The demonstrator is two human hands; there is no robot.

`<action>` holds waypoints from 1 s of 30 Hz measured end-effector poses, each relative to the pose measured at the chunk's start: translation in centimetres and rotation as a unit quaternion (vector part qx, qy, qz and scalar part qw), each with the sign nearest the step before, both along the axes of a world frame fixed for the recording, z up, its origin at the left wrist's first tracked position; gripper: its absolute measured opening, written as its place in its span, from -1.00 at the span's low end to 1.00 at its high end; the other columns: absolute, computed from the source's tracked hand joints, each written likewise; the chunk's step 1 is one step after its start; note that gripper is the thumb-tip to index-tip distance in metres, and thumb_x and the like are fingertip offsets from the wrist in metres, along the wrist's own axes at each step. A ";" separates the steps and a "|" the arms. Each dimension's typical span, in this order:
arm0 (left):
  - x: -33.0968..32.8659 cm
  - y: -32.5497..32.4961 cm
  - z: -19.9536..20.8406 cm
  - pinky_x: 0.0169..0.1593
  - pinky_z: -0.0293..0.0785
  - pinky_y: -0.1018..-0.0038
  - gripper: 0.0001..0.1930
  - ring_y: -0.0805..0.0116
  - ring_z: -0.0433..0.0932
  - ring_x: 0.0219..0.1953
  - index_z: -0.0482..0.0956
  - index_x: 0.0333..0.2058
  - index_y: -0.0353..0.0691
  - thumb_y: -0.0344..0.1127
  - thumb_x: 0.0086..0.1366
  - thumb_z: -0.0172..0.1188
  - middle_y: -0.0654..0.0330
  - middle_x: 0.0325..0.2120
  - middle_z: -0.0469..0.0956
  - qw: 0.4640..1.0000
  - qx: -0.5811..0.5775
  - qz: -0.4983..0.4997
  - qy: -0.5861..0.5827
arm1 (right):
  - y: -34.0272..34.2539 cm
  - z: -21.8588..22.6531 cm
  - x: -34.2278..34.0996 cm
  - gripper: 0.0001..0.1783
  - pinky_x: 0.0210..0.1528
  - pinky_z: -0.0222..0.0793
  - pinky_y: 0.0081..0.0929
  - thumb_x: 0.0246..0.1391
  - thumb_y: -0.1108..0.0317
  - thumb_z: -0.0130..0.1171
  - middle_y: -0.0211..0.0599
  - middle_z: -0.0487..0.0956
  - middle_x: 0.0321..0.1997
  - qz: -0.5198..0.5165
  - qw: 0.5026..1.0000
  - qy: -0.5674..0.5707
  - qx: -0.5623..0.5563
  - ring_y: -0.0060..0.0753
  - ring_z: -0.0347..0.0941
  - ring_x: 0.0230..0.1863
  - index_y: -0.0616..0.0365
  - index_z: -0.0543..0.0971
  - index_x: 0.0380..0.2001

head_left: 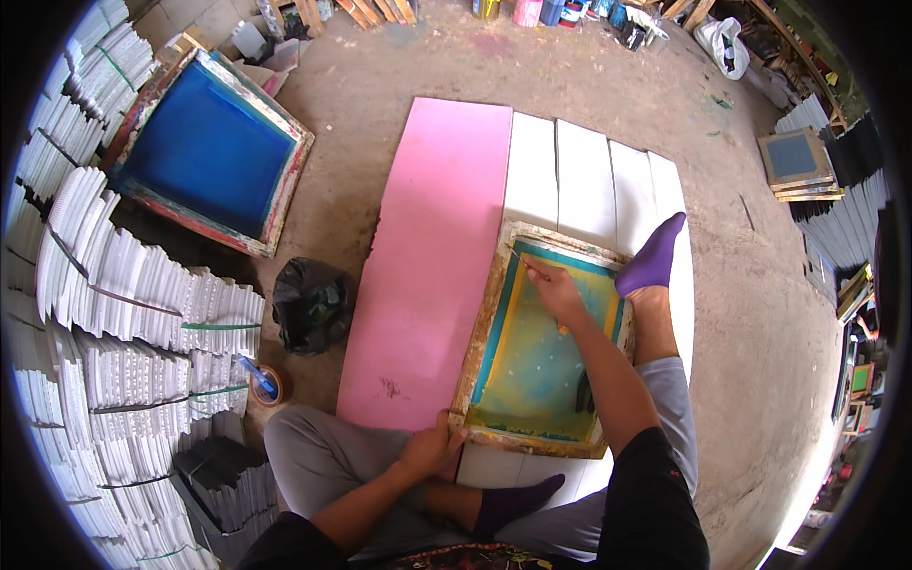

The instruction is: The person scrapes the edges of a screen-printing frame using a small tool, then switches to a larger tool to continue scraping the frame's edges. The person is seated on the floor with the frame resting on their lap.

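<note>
Under my right hand [556, 293], the printing screen [541, 353] is lying on white boards [581, 180]; my fingers are pinching a thin stick, my left hand [429, 448] is clamping its near corner (slippery, probably). If that clamp is slackening, the frame could be shifting and smearing ink.

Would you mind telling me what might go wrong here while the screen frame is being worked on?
1. The left hand grips only one corner of the frame, so it may shift on the white boards.
2. The right hand rests inside on the inked mesh and could smear it.
3. The foot presses the frame's edge and might nudge it.
</note>
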State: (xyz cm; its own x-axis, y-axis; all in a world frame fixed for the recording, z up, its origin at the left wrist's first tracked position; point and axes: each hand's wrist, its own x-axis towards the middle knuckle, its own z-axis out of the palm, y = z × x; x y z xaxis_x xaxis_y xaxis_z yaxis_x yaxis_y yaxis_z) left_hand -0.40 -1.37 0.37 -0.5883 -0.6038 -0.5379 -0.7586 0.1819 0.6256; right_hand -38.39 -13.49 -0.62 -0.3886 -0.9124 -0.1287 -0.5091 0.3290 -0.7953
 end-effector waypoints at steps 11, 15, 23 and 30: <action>0.1 -0.5 1.2 -0.28 0.51 -0.19 -0.37 -0.41 0.63 -0.36 0.19 0.12 -0.35 0.19 0.51 -0.10 -0.33 -0.47 0.62 1.000 0.017 0.004 -0.024 | -1.8 5.5 1.1 -0.56 -0.61 0.04 -0.63 0.44 0.07 0.08 -0.58 0.35 -0.55 -0.089 0.920 -0.339 0.172 -0.69 0.21 -0.60 -0.10 0.57 0.27; -0.5 -0.8 1.3 -0.27 0.52 -0.18 -0.37 -0.40 0.63 -0.35 0.19 0.11 -0.36 0.19 0.51 -0.11 -0.33 -0.46 0.62 1.000 0.021 -0.008 -0.019 | -1.4 4.5 -1.0 -0.48 -0.28 0.45 -0.42 0.35 0.05 0.16 -0.34 0.62 -0.30 -0.057 0.938 -0.285 0.186 -0.50 0.42 -0.46 0.00 0.53 0.29; -0.2 -0.3 0.9 -0.27 0.53 -0.17 -0.39 -0.40 0.63 -0.37 0.23 0.10 -0.36 0.18 0.51 -0.09 -0.31 -0.48 0.62 1.000 0.008 0.012 0.004 | -0.2 5.4 1.2 -0.59 0.03 0.52 -0.06 0.35 0.04 0.09 -0.10 0.71 -0.09 0.008 0.990 0.131 0.056 0.10 0.64 -0.02 -0.24 0.60 0.20; -0.1 -0.2 0.3 -0.38 0.53 -0.15 -0.39 -0.36 0.63 -0.44 0.23 0.09 -0.36 0.18 0.50 -0.07 -0.27 -0.54 0.61 1.000 -0.023 -0.005 0.003 | -1.8 7.1 1.8 -0.59 -0.01 0.54 0.07 0.38 0.10 -0.02 -0.03 0.70 -0.10 0.035 0.960 0.230 0.155 0.14 0.63 -0.06 -0.32 0.54 0.23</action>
